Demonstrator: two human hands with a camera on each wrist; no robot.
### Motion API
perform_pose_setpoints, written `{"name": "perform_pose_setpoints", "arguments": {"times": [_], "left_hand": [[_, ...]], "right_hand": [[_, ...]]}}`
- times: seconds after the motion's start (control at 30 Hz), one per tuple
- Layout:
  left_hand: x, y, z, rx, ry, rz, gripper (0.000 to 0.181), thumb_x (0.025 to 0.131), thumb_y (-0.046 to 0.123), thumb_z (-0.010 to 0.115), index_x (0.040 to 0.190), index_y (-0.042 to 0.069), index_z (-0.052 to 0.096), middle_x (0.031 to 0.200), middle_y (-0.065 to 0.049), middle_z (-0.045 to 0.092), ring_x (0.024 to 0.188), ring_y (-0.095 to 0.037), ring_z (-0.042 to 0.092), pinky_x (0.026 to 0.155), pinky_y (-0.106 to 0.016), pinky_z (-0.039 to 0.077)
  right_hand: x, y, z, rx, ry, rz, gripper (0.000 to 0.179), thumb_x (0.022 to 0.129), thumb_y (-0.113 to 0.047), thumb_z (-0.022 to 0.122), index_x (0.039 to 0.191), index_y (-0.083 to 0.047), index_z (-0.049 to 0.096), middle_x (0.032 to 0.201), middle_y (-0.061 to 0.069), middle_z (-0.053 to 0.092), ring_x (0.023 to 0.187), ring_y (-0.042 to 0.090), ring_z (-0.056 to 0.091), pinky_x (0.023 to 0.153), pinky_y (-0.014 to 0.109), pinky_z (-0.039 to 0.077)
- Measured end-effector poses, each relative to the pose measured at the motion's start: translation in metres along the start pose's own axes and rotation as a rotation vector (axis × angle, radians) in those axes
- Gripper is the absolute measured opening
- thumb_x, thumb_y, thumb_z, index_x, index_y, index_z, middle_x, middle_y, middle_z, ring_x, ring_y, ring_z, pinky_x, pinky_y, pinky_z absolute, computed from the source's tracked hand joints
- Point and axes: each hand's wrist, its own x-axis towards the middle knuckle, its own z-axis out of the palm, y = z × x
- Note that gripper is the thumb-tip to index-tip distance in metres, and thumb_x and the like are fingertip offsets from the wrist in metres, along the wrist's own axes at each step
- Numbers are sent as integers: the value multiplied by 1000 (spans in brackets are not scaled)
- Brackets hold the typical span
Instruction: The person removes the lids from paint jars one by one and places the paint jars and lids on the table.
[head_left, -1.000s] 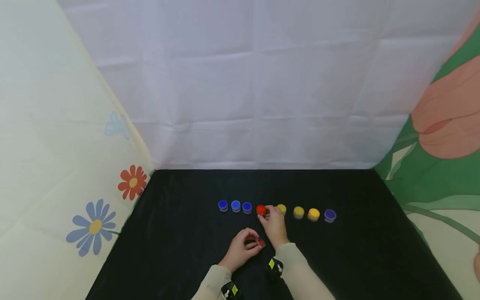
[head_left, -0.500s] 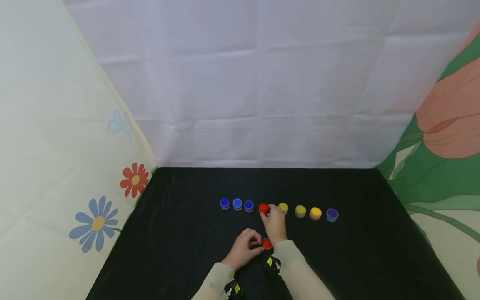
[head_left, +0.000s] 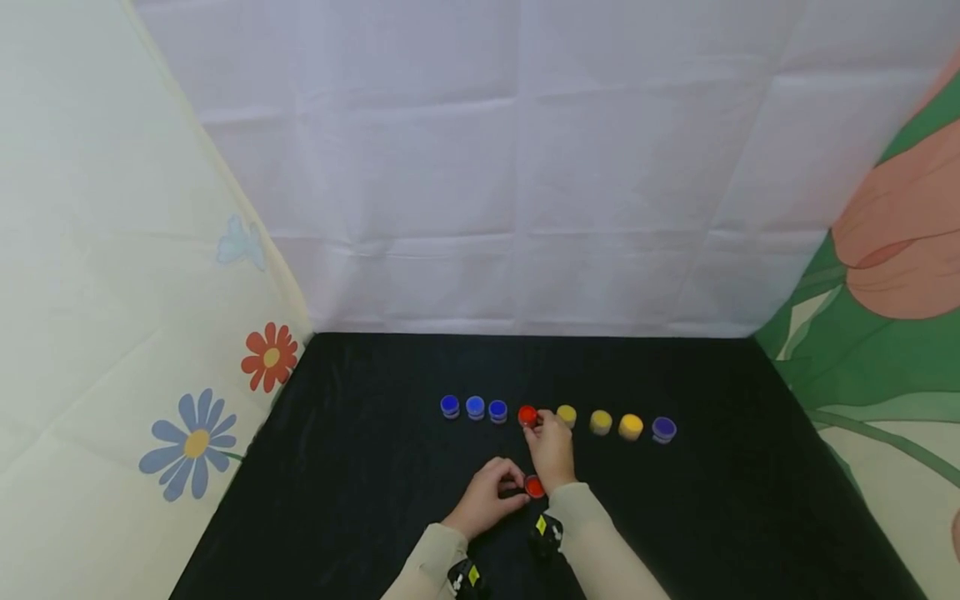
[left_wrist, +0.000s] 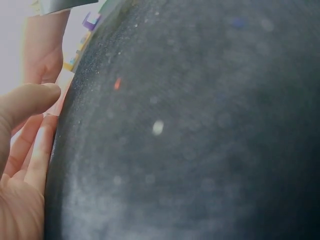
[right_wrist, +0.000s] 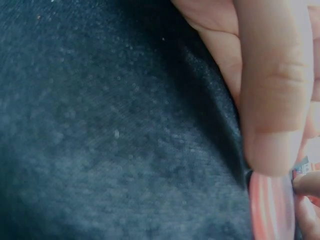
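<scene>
Black tabletop across my lower head view. I read left hand: narrow grip on the front red pot; right hand: pinching the rear red pot, standing between blue pots and yellow pots.

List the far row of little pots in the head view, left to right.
Dark blue pot → lighter blue pot → second dark blue pot → red pot → yellow pot, partly hidden by the right hand → second yellow pot → brighter yellow pot → violet-blue pot.
</scene>
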Motion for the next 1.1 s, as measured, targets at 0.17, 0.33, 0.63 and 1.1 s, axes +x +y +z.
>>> {"name": "perform_pose_setpoints", "arguments": {"times": [0.17, 0.33, 0.63, 1.1], "left_hand": [[1, 1, 0, -5, 2, -21, 19, 88, 6, 78, 94, 14, 62, 98, 7, 54, 97, -4, 59, 90, -19, 52], [1, 1, 1, -20, 26, -26, 16, 89, 6, 77, 93, 12, 63, 97, 5, 55, 96, -5, 60, 88, -20, 53], [0, 9, 0, -41, 245, -80, 9, 95, 6, 68, 102, 8, 62, 104, -3, 57, 97, -16, 65, 83, -27, 56], [28, 20, -23, 88, 343, -113, 58, 94, -3, 58, 147, -11, 38, 147, -32, 43, 133, -43, 49, 105, -54, 43]], "right_hand": [[-1, 2, 0, 3, -6, 11, 26, 87, 3, 76, 110, 9, 65, 97, 21, 65, 86, 31, 70, 77, 43, 59], [-4, 1, -2, 35, -5, 27, 28, 88, 2, 76, 112, 10, 64, 101, 23, 65, 89, 32, 70, 79, 44, 59], [-12, -5, -7, 135, 21, 94, 23, 88, 1, 75, 107, 9, 64, 100, 25, 70, 90, 36, 71, 82, 48, 58], [-25, -26, 2, 313, -165, 49, 43, 84, 15, 56, 127, 15, 59, 125, 33, 63, 113, 43, 65, 96, 51, 51]]}}
